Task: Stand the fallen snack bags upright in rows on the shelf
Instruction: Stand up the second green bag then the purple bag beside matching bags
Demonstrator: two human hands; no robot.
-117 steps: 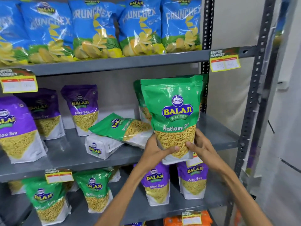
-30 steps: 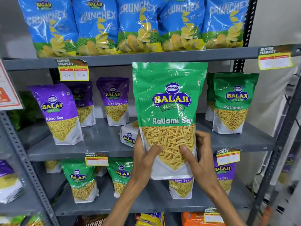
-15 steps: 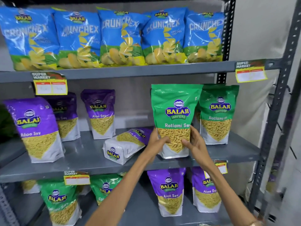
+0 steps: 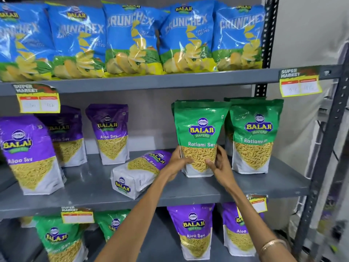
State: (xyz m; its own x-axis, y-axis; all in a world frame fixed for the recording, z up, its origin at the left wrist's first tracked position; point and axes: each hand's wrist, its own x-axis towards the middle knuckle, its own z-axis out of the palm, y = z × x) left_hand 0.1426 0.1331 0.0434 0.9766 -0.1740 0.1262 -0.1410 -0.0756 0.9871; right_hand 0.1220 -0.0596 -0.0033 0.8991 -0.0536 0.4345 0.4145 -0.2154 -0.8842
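Left hand (image 4: pixel 178 159) and right hand (image 4: pixel 220 163) clasp lower sides of green Ratlami Sev bag (image 4: pixel 199 137), now lowered from mid-air onto middle shelf (image 4: pixel 94 182), upright beside green neighbour (image 4: pixel 254 137). Purple Aloo Sev bag (image 4: pixel 139 172) lies fallen alongside; likely next.

Both hands (image 4: pixel 200 163) grip upright green bag (image 4: pixel 199 129); purple bag (image 4: pixel 140 172) lies fallen.

I see a green Ratlami Sev bag (image 4: pixel 198 133), purple-and-white Aloo Sev bags (image 4: pixel 111 133), blue Crunchex bags (image 4: pixel 132 38), a grey shelf (image 4: pixel 90 186); the yellow price tags (image 4: pixel 38 101) look red-striped, though blurred.
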